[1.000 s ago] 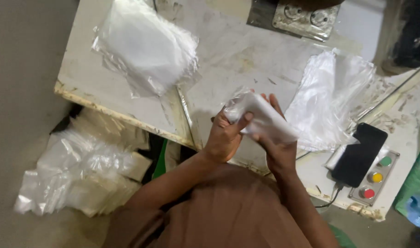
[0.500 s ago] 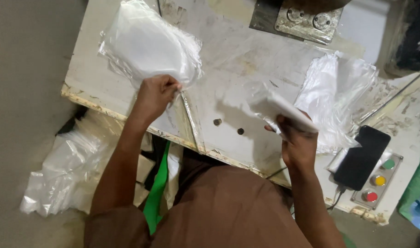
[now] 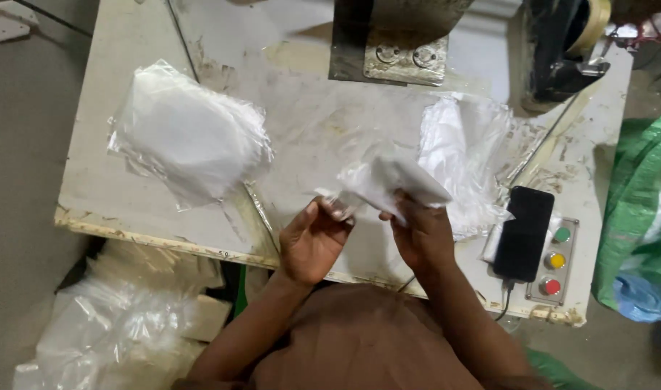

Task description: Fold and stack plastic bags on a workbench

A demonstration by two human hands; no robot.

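A worn white table (image 3: 128, 209) carries a stack of clear bags (image 3: 189, 141) near its left edge and loose bags (image 3: 467, 155) toward the right. A black phone (image 3: 524, 232) lies by the right corner. Over the front edge, the right hand (image 3: 420, 235) pinches a white packet (image 3: 392, 180); the left hand (image 3: 312, 242), half-open, touches its end.

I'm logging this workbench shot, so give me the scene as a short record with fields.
left hand: left hand, fingers at the edge of the white packet
right hand: right hand gripping the white packet
left of the hands: stack of clear bags
right of the hands: loose clear bags, black phone, three-button panel
surface: worn white table
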